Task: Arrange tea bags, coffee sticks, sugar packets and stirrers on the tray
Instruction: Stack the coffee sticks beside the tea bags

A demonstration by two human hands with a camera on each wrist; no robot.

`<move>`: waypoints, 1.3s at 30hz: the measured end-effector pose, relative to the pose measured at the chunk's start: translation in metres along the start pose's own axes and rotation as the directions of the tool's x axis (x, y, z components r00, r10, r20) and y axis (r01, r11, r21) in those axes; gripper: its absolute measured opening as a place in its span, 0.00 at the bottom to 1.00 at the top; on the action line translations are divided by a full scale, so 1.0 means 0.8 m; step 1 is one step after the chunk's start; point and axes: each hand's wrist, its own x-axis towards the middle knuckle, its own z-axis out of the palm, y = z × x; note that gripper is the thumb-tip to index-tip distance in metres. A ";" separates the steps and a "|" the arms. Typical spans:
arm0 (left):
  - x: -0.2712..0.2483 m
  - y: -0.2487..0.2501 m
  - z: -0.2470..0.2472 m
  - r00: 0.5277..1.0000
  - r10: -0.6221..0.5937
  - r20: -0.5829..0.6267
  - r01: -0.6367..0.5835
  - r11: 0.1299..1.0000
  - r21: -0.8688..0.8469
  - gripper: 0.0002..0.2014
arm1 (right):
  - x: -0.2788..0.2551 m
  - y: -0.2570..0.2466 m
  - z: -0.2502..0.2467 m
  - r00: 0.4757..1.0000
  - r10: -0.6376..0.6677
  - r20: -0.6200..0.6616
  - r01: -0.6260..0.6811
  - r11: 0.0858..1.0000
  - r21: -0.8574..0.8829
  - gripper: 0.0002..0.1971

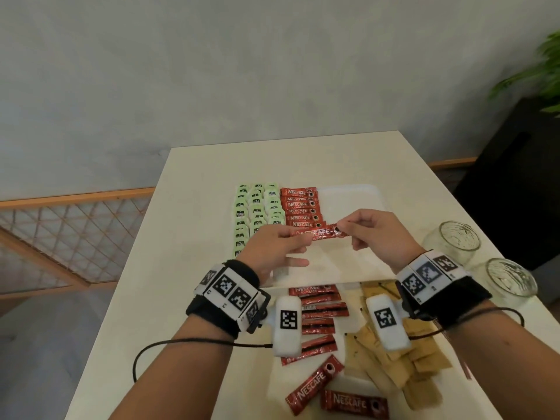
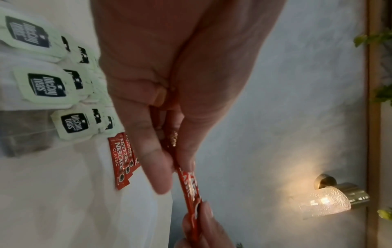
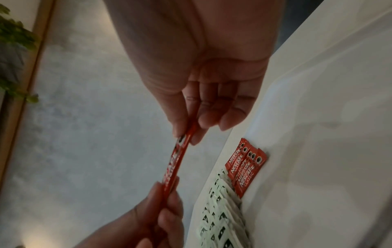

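Both hands hold one red coffee stick (image 1: 321, 234) level above the white tray (image 1: 360, 201). My left hand (image 1: 280, 242) pinches its left end; my right hand (image 1: 371, 228) pinches its right end. The wrist views show the same stick (image 2: 188, 186) (image 3: 174, 161) stretched between thumb and fingers. On the tray lie rows of green tea bags (image 1: 257, 213) at the left and a column of red coffee sticks (image 1: 300, 207) beside them. Loose coffee sticks (image 1: 318, 316) and brown sugar packets (image 1: 403, 356) lie on the table near me.
Two empty glass jars (image 1: 459, 239) (image 1: 510, 278) stand at the table's right edge. The tray's right half (image 1: 348, 204) is bare. A dark planter with a green plant (image 1: 542, 71) stands at the right. A wall lamp (image 2: 331, 199) glows in the left wrist view.
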 end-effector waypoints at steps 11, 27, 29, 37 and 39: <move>-0.005 -0.002 0.006 0.997 0.019 -0.077 -0.014 0.998 0.066 0.04 | 0.004 -0.016 0.021 0.971 0.103 0.216 -0.087 0.993 -0.080 0.07; 0.030 -0.001 -0.049 0.938 0.189 -0.289 -0.114 0.959 0.258 0.09 | 0.078 0.053 0.015 0.906 0.418 -0.070 -0.419 0.857 -0.299 0.06; 0.032 -0.004 -0.051 0.932 0.196 -0.303 -0.125 0.963 0.239 0.08 | 0.086 0.053 0.022 0.898 0.429 -0.097 -0.437 0.850 -0.293 0.07; 0.041 -0.016 -0.058 0.933 0.170 -0.316 -0.109 0.973 0.202 0.07 | 0.113 0.050 0.036 0.891 0.419 -0.176 -0.454 0.837 -0.305 0.14; 0.043 -0.017 -0.060 0.934 0.164 -0.318 -0.103 0.975 0.198 0.07 | 0.118 0.050 0.036 0.894 0.411 -0.178 -0.447 0.836 -0.318 0.14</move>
